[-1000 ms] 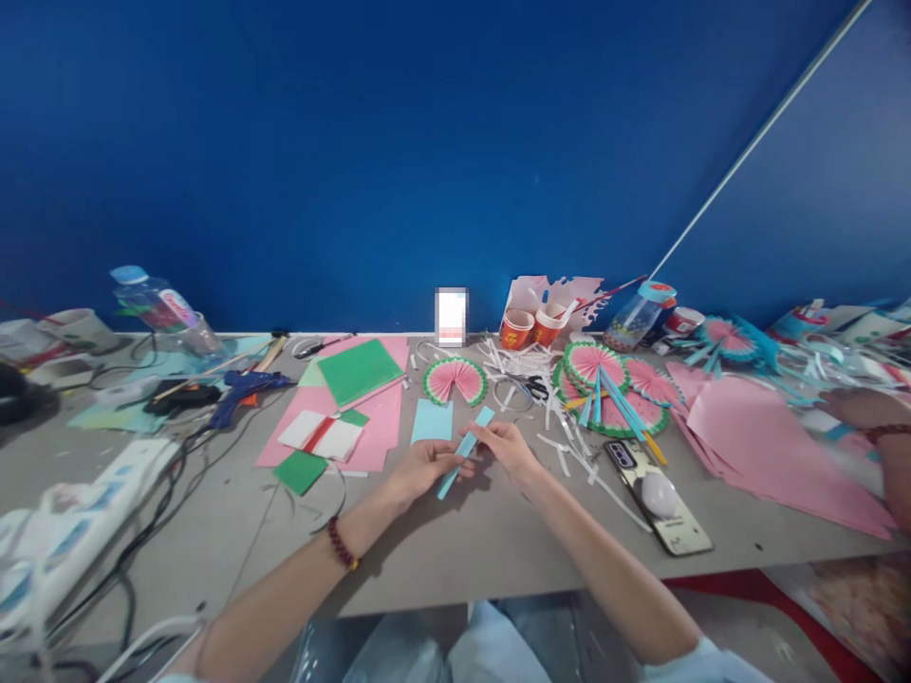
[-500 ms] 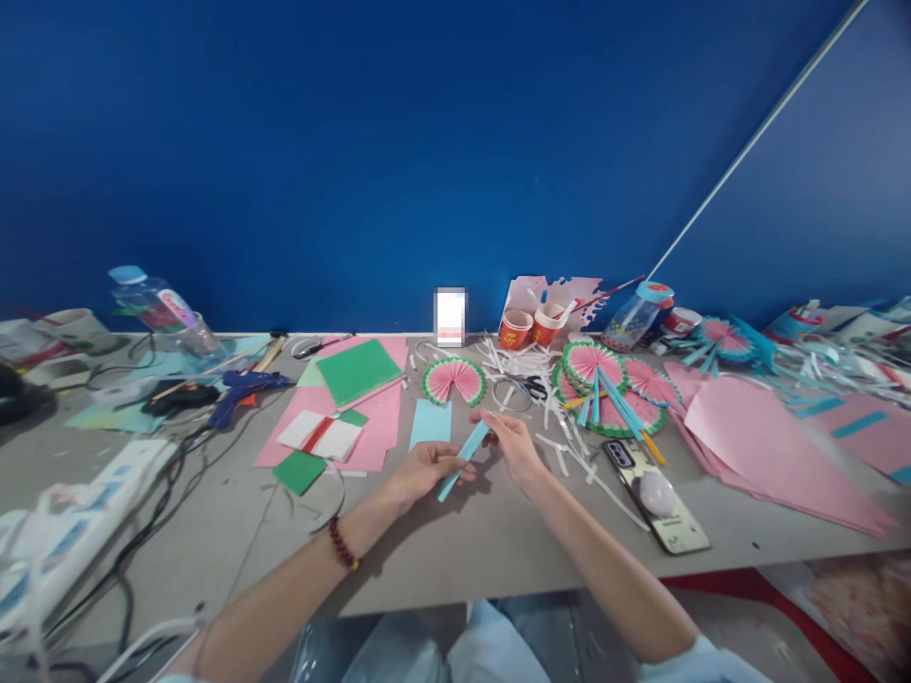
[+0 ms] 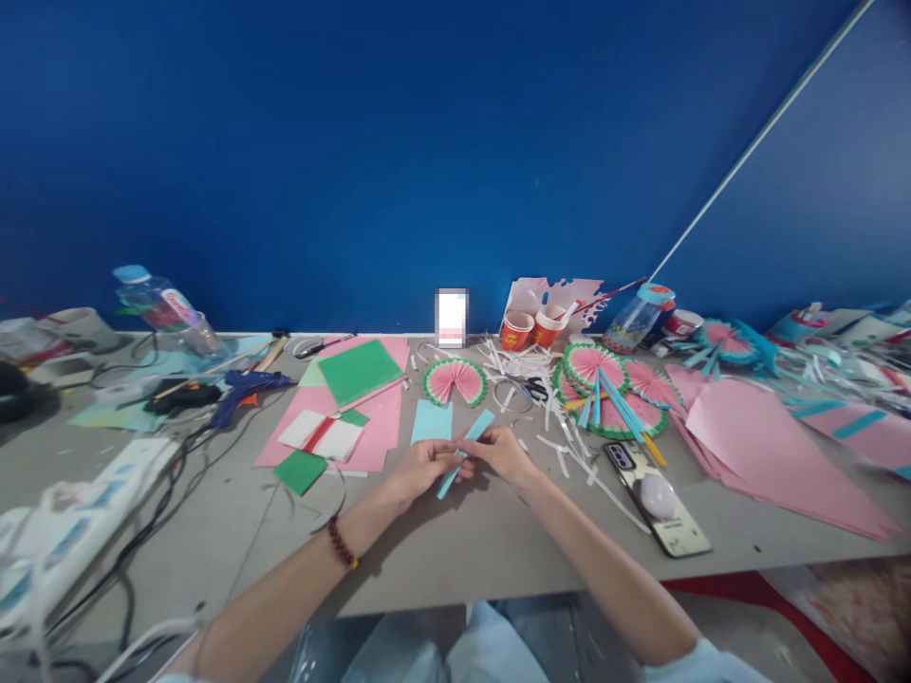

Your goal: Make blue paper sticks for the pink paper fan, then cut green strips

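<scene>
A narrow light-blue paper strip (image 3: 479, 424) slants between my hands above the grey table. My left hand (image 3: 425, 471) pinches it around its middle, and its lower end pokes out below those fingers. My right hand (image 3: 504, 453) is closed on the strip just beside the left fingertips, with the upper end sticking out above. Behind them lies a flat light-blue paper piece (image 3: 431, 422). Farther back rests a pleated pink paper fan with a green edge (image 3: 454, 381), partly spread.
Pink and green sheets (image 3: 362, 372) and a blue glue gun (image 3: 246, 389) lie to the left, near a white power strip (image 3: 92, 531). To the right are watermelon fans (image 3: 612, 394), scissors (image 3: 535, 388), white paper scraps, a phone (image 3: 661, 503) and pink sheets (image 3: 775, 446).
My right hand has slid down along the strip from its upper end towards my left hand. My left hand has stayed nearly in place.
</scene>
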The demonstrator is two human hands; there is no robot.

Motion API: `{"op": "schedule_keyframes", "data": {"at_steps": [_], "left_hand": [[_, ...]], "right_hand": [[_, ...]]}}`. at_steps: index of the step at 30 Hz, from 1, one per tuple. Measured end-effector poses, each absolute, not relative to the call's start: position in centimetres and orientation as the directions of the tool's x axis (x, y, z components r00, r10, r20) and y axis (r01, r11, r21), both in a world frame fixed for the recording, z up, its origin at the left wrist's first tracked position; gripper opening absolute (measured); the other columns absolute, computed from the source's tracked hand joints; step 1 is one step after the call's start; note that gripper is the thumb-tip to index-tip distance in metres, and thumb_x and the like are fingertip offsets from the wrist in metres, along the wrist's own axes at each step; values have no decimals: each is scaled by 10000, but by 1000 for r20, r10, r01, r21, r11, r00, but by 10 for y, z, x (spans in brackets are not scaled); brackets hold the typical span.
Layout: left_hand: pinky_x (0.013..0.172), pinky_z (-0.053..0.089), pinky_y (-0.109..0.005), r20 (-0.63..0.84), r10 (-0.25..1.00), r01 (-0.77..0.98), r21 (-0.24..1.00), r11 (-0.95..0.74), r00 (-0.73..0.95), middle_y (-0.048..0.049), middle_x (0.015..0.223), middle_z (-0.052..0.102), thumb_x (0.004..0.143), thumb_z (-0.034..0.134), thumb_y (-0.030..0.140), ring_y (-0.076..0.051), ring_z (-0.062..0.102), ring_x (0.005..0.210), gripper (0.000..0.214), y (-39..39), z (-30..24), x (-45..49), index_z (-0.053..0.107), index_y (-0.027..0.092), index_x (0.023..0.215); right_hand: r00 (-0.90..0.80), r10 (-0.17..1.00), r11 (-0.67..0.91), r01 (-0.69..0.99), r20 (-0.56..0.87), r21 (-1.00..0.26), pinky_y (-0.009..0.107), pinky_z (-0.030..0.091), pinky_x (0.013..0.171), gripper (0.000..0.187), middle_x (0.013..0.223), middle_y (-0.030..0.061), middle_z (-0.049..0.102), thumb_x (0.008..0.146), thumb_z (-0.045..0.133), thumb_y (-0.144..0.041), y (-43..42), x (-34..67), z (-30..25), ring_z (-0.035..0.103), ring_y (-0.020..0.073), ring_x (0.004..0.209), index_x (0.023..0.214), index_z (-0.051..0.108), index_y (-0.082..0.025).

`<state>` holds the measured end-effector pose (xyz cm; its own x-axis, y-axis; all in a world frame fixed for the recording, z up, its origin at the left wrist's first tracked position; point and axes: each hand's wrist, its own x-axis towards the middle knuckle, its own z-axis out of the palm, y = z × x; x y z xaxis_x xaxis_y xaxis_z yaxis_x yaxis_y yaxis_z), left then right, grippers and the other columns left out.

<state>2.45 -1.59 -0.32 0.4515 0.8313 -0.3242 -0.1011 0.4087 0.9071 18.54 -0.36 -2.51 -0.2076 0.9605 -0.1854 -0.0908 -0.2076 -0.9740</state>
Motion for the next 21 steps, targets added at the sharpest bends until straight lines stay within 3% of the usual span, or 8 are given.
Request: {"op": "schedule_keyframes", "data": {"at_steps": [8, 12, 17, 21], "left_hand": [[692, 509, -331, -258, 875, -141, 930, 340, 411, -59, 691, 710, 586, 773, 471, -229, 690, 703, 664, -13, -20, 27, 452, 166, 1081], [681, 506, -327, -229, 888, -135, 943, 304, 399, -49, 675, 706, 587, 764, 493, -226, 688, 682, 753, -12, -25, 26, 401, 159, 1156], [685, 497, -310, -199, 883, -111, 957, 269, 424, -27, 668, 704, 616, 743, 487, -218, 685, 678, 883, -12, -25, 26, 295, 150, 1299], [704, 494, -315, -207, 870, -136, 946, 296, 448, -30, 686, 708, 621, 748, 464, -207, 680, 681, 942, -14, -21, 27, 250, 132, 1349]], "right_hand": [[-175, 975, -148, -47, -138, -988, 265, 478, 548, 418, 715, 51, 686, 585, 751, -430, -3, 186, -21, 601, 155, 601, 874, 717, -129], [-208, 970, -141, -63, -125, -988, 278, 498, 581, 383, 835, 74, 695, 567, 766, -419, -1, 188, -27, 615, 159, 643, 814, 721, -131], [-258, 941, -247, -75, -220, -966, 269, 474, 524, 396, 552, -5, 618, 587, 761, -372, -2, 187, -27, 553, 124, 495, 877, 688, -112], [-237, 946, -249, -93, -221, -964, 251, 448, 493, 308, 507, -30, 588, 590, 748, -362, -4, 185, -22, 525, 111, 457, 782, 675, -133]]}}
